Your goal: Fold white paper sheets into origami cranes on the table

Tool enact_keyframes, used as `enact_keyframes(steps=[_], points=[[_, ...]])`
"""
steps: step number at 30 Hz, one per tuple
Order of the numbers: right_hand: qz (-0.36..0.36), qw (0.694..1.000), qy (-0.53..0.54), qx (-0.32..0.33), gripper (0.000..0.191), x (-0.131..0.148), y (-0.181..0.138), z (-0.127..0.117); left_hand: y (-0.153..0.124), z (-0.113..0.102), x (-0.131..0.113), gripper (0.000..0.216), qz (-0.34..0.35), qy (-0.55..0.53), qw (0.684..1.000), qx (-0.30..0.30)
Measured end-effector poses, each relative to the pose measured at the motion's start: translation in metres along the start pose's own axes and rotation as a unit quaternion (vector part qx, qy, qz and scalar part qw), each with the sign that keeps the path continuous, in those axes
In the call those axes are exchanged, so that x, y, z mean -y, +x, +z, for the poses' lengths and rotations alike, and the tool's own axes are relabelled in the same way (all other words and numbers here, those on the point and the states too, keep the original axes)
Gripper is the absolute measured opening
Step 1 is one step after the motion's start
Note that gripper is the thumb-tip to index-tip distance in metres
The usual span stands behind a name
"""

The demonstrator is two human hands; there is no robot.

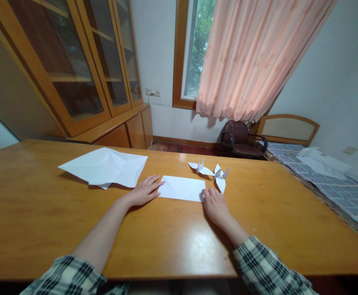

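Note:
A white folded sheet of paper (183,189) lies flat on the table between my hands, a faint crease showing near its left end. My left hand (144,191) rests with fingers stretched out, its fingertips touching the paper's left edge. At the right edge, my right hand (215,205) is closed, its curled fingers pinching the lower right corner. Just behind the paper stand two white paper cranes, one on the left (201,167) and one on the right (221,178), close together.
Creased larger paper sheets (105,167) lie at the left on the wooden table (154,246). Beyond the table are a glass-door cabinet (105,61), a brown armchair (238,137) and a bed (329,176) with papers on it.

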State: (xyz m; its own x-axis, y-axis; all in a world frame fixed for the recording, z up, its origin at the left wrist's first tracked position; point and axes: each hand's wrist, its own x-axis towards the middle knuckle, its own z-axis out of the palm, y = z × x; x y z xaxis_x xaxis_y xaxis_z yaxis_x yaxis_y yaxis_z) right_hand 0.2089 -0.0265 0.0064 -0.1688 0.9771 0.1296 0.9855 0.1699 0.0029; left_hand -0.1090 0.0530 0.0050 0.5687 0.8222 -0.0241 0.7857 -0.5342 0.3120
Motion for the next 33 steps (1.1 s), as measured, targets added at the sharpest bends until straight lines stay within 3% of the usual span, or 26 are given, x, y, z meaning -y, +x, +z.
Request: enact_keyframes(steps=[10, 15, 18, 24, 28, 30, 33], points=[[0.044, 0.999, 0.025, -0.002, 0.026, -0.002, 0.001, -0.002, -0.001, 0.001, -0.001, 0.048, 0.011, -0.019, 1.000, -0.017], [-0.081, 0.991, 0.099, -0.035, 0.033, -0.007, 0.004, -0.011, 0.001, 0.003, 0.002, 0.047, 0.021, -0.028, 0.999, -0.031], [-0.145, 0.981, 0.125, -0.022, 0.043, -0.008, 0.003, -0.010, 0.002, 0.003, 0.004, 0.047, 0.018, -0.030, 0.999, -0.036], [-0.152, 0.976, 0.157, -0.012, 0.034, -0.012, 0.008, 0.000, 0.004, 0.005, 0.004, 0.044, 0.003, -0.008, 0.998, -0.070], [-0.171, 0.973, 0.148, -0.043, 0.021, -0.011, 0.011, 0.000, 0.008, 0.004, -0.007, 0.037, -0.006, 0.025, 0.991, -0.135], [-0.176, 0.974, 0.126, -0.068, 0.016, -0.006, 0.010, -0.003, 0.010, 0.001, -0.018, 0.035, 0.025, 0.027, 0.986, -0.160], [-0.172, 0.979, 0.069, -0.091, 0.028, 0.007, 0.007, -0.010, 0.010, -0.002, -0.041, 0.034, 0.112, -0.013, 0.985, -0.128]])
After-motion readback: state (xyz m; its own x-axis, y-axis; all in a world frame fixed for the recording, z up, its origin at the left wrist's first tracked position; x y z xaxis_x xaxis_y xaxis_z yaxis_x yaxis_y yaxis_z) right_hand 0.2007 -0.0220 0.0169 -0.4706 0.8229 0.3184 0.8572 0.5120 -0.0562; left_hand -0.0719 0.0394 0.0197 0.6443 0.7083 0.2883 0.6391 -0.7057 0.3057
